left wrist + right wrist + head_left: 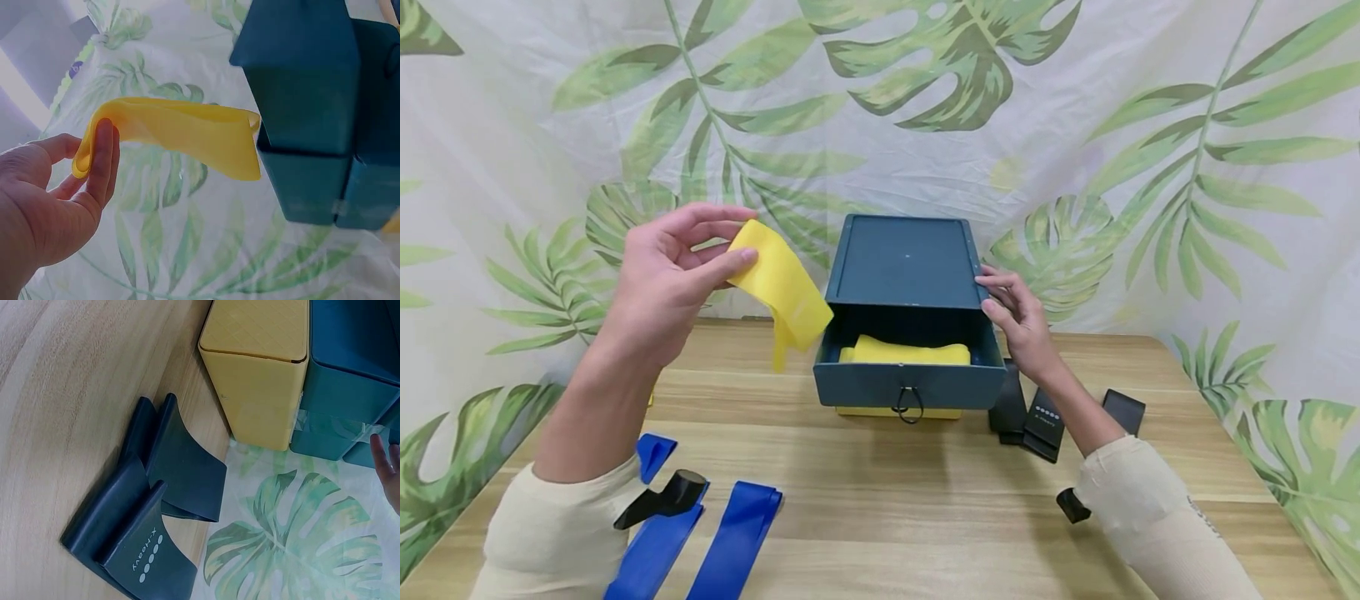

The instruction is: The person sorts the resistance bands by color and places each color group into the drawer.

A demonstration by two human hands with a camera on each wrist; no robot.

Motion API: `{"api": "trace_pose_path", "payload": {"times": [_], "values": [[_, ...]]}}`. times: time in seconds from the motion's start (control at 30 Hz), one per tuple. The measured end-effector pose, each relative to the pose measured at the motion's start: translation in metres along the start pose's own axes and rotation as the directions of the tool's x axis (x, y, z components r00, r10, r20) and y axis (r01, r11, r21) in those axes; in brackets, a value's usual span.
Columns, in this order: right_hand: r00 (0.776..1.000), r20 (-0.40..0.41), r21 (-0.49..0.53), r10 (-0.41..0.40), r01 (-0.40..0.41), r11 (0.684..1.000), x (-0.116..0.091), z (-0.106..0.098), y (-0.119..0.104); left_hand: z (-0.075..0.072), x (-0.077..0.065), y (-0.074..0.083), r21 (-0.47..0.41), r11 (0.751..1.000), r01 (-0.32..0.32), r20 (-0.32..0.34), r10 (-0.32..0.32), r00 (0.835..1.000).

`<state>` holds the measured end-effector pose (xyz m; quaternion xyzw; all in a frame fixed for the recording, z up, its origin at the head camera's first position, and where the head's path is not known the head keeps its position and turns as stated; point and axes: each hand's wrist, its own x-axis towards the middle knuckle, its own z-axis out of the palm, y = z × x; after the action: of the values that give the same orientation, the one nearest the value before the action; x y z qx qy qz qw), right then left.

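My left hand (673,275) pinches a yellow resistance band (786,287) between thumb and fingers, up in the air left of a dark teal drawer box (910,258). In the left wrist view the band (181,128) stretches out as a flattened loop toward the box. My right hand (1018,321) rests its fingertips against the right side of the box. The drawer (865,386) is pulled out toward me, with another folded yellow band (910,353) lying inside. A black loop handle (910,404) hangs on the drawer front.
Beneath the teal box stands a yellow box (256,394). Black bands (194,469), one marked X-Heavy, lie at its right on the wooden table (887,517). Blue bands (733,537) lie at the front left. A leaf-patterned cloth (910,167) hangs behind.
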<state>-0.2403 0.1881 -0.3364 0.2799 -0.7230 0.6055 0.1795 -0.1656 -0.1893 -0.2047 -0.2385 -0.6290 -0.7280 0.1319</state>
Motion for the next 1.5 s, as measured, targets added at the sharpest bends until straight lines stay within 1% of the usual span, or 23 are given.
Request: {"api": "trace_pose_path", "payload": {"times": [0.13,0.23,0.27,0.43,0.5,0.73,0.8,0.97,1.17,1.23,1.37,1.5], "values": [[1.0,-0.002,-0.005,0.004,-0.004,1.0,-0.001,-0.001,-0.001,0.016,0.002,0.005,-0.018,1.0,-0.022,0.007,0.022,1.0],[1.0,-0.004,-0.005,0.0,0.0,1.0,-0.001,-0.001,-0.001,0.029,0.003,0.005,-0.026,0.999,-0.037,0.007,0.037,0.999],[1.0,-0.004,-0.005,-0.002,0.002,1.0,-0.001,-0.001,-0.001,0.033,0.004,0.005,-0.034,0.999,-0.039,0.006,0.039,0.999],[1.0,-0.005,-0.004,-0.015,0.015,1.0,-0.001,-0.001,0.0,0.053,0.006,-0.001,-0.012,0.999,-0.042,-0.001,0.042,0.999],[1.0,-0.003,0.002,-0.018,0.018,1.0,-0.001,0.0,0.0,0.06,0.008,-0.004,-0.006,0.999,-0.046,0.006,0.046,0.999],[1.0,0.0,0.016,-0.02,0.02,1.0,0.0,0.001,0.0,0.08,0.015,-0.008,-0.028,0.997,-0.076,0.033,0.077,0.996],[1.0,-0.001,0.016,-0.021,0.021,1.0,0.001,0.001,0.0,0.086,0.018,-0.008,-0.033,0.997,-0.069,0.045,0.07,0.997],[1.0,-0.003,0.011,-0.019,0.019,1.0,0.001,0.0,-0.001,0.103,0.021,-0.012,-0.042,0.999,-0.034,0.1,0.038,0.994],[1.0,-0.007,0.009,-0.022,0.022,1.0,0.001,-0.001,0.001,0.123,0.025,-0.018,-0.021,0.999,-0.04,0.153,0.043,0.987],[1.0,-0.009,0.013,-0.02,0.021,1.0,0.001,-0.001,0.001,0.128,0.026,-0.022,-0.009,0.999,-0.045,0.163,0.046,0.985],[1.0,0.001,0.064,-0.023,0.023,0.998,-0.001,-0.001,0.002,0.138,0.028,-0.029,0.01,0.999,-0.049,0.176,0.046,0.983],[0.999,0.01,0.093,-0.039,0.038,0.995,-0.003,-0.002,0.005,0.145,0.029,-0.035,0.033,0.999,-0.028,0.18,0.022,0.983]]}}
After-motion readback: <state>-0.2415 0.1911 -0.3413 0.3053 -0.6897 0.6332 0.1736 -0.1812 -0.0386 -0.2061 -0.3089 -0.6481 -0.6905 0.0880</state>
